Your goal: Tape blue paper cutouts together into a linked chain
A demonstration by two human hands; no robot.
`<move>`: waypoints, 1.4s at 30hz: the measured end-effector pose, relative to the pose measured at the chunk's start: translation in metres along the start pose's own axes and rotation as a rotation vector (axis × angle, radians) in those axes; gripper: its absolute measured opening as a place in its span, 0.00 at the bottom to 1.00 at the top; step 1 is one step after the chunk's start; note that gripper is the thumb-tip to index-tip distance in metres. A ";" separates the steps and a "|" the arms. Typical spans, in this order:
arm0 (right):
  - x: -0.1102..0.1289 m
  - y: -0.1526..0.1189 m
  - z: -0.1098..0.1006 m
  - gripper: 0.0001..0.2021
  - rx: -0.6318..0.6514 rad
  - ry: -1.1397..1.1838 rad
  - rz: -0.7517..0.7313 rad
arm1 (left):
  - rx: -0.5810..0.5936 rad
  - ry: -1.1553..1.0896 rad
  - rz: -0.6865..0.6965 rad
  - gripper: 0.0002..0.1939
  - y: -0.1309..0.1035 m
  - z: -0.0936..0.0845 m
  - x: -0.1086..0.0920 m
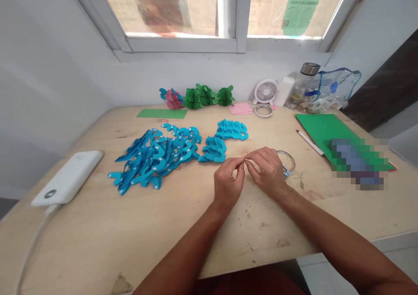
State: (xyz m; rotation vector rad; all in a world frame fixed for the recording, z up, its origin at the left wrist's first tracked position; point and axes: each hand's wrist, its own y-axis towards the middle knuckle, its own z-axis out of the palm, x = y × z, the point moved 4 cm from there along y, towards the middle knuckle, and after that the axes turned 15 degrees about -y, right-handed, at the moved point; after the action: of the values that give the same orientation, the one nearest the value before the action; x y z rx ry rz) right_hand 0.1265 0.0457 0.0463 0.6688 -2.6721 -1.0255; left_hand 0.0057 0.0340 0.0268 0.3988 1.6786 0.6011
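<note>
My left hand (pixel 227 179) and my right hand (pixel 266 169) meet over the table, thumbs and fingertips pinched together. Whatever they hold is too small to make out. Just beyond my left hand lies a folded blue paper cutout (pixel 214 149), with another pleated blue cutout (pixel 231 129) behind it. To the left spreads a heap of blue paper cutouts (pixel 156 153), dotted with small white squares. Partly hidden behind my right hand is a roll of tape (pixel 290 156) with a small blue tool (pixel 286 171) beside it.
Along the wall stand green paper figures (pixel 205 95), a pink paper figure (pixel 173 99), a small fan (pixel 266 91) and a bottle (pixel 302 86). A white power bank (pixel 68 177) with a cable lies left. Green sheets (pixel 321 127) and a pencil (pixel 309 142) lie right.
</note>
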 end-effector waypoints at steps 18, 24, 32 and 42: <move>-0.008 0.001 0.003 0.04 0.037 0.135 -0.007 | 0.003 -0.030 -0.039 0.07 0.000 0.001 0.001; -0.009 0.000 0.005 0.05 0.053 0.107 -0.005 | 0.016 -0.018 -0.066 0.07 -0.001 0.001 0.001; -0.009 0.001 0.005 0.05 0.075 0.175 0.061 | 0.021 -0.027 -0.053 0.06 -0.001 0.002 0.000; -0.071 0.000 0.013 0.07 0.190 0.311 0.584 | 0.077 -0.004 -0.129 0.07 -0.005 0.005 0.007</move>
State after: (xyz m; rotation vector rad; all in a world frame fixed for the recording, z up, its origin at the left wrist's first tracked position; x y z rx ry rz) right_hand 0.1838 0.0873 0.0346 0.0433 -2.4629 -0.4729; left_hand 0.0091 0.0354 0.0176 0.3432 1.7133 0.4409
